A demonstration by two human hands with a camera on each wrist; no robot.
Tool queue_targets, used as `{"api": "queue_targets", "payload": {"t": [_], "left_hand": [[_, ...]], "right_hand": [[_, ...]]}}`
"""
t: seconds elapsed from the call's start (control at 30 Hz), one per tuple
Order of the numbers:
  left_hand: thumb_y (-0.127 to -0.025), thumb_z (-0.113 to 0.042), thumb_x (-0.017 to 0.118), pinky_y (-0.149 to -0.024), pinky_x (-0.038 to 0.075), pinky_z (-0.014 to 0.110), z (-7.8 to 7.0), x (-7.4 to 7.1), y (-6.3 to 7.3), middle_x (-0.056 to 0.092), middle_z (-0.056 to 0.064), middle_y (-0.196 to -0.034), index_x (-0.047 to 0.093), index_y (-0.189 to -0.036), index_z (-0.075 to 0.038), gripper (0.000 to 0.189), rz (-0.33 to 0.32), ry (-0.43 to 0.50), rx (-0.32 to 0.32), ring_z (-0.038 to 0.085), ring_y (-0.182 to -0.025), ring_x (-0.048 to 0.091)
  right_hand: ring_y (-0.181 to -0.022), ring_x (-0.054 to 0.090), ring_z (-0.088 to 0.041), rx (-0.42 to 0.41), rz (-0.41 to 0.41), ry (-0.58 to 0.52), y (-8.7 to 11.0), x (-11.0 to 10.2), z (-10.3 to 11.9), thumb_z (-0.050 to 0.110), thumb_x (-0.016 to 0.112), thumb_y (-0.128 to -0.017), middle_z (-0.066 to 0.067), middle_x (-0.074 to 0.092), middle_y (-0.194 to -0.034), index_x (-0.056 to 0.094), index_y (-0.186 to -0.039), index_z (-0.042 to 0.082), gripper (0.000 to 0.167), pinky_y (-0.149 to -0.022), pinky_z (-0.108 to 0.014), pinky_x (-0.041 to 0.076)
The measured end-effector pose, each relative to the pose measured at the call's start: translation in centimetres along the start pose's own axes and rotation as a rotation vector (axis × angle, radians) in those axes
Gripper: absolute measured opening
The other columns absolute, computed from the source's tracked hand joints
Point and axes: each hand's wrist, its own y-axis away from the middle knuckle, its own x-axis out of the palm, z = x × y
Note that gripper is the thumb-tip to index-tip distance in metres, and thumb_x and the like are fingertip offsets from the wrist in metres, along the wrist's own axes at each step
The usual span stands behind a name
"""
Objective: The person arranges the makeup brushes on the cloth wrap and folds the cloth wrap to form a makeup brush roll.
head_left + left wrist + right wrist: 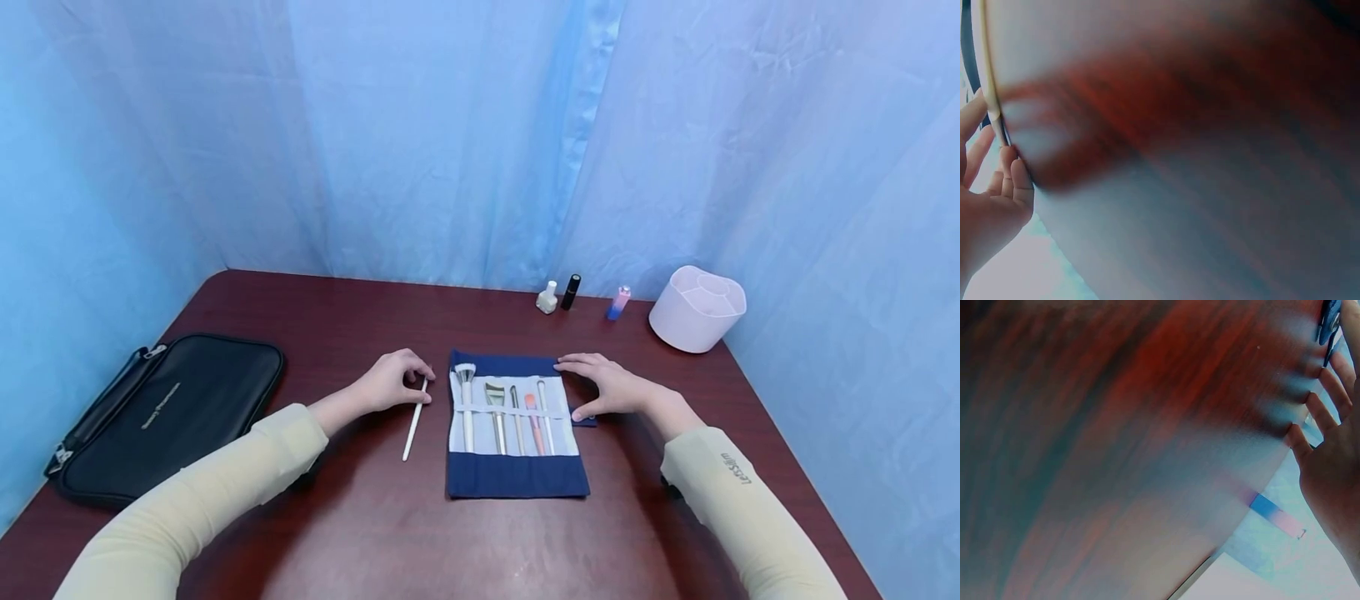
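Note:
A blue brush roll [517,477] with a pale lining lies unfolded on the table, several makeup brushes [467,408] tucked under its strap. To its left, my left hand [393,382] pinches the upper end of a slim white makeup brush [412,433] between thumb and fingers. In the left wrist view that brush [988,56] runs along the fingertips. My right hand [611,385] rests at the roll's right edge, fingers extended near the top corner and thumb lower down by the strap tab [585,419]. Nothing is gripped in it.
A black zipped case [172,417] lies at the left. Along the back stand a white nail polish bottle [547,300], a black tube [572,292] and a pink-blue tube [618,302]. A white divided holder [686,321] sits at the back right, near the curtain [450,150].

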Motion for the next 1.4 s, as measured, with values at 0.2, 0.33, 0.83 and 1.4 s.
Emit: {"api": "queue_targets", "payload": {"t": [0.2, 0.33, 0.83, 1.4], "left_hand": [[-0.078, -0.015, 0.078, -0.072, 0.048, 0.028, -0.2, -0.5, 0.0, 0.061, 0.008, -0.103, 0.072, -0.102, -0.006, 0.027, 0.034, -0.007, 0.001, 0.018, -0.082, 0.057], [-0.077, -0.009, 0.076, -0.07, 0.049, 0.025, -0.4, -0.6, -0.1, 0.061, 0.008, -0.102, 0.073, -0.099, -0.006, 0.022, 0.047, -0.007, -0.03, 0.015, -0.08, 0.059], [-0.077, 0.001, 0.064, -0.064, 0.049, 0.024, -0.8, -1.2, -0.7, 0.07, 0.005, -0.101, 0.072, -0.095, -0.008, 0.022, 0.103, 0.085, -0.151, 0.01, -0.073, 0.06], [-0.085, -0.004, 0.063, -0.068, 0.052, 0.03, -3.3, -3.9, -1.4, 0.067, 0.007, -0.111, 0.071, -0.107, -0.009, 0.024, 0.014, 0.282, -0.21, 0.015, -0.082, 0.063]], "right_hand": [[-0.136, 0.027, -0.027, 0.001, -0.006, 0.006, -0.1, -0.1, 0.0, 0.063, 0.071, -0.07, -0.004, 0.033, -0.15, 0.038, -0.145, 0.021, 0.092, -0.106, -0.059, 0.027], [-0.136, 0.027, -0.028, 0.002, 0.0, 0.0, -0.1, -0.2, 0.2, 0.062, 0.072, -0.071, -0.005, 0.033, -0.15, 0.038, -0.145, 0.02, 0.092, -0.106, -0.059, 0.026], [-0.136, 0.026, -0.028, -0.001, 0.006, -0.01, 0.0, -0.2, 0.3, 0.058, 0.073, -0.072, -0.006, 0.032, -0.15, 0.037, -0.146, 0.019, 0.091, -0.107, -0.059, 0.025], [-0.136, 0.027, -0.029, -0.014, 0.001, -0.005, -0.1, -0.1, 0.0, 0.059, 0.072, -0.072, -0.006, 0.032, -0.151, 0.037, -0.146, 0.019, 0.091, -0.107, -0.059, 0.025]]}}
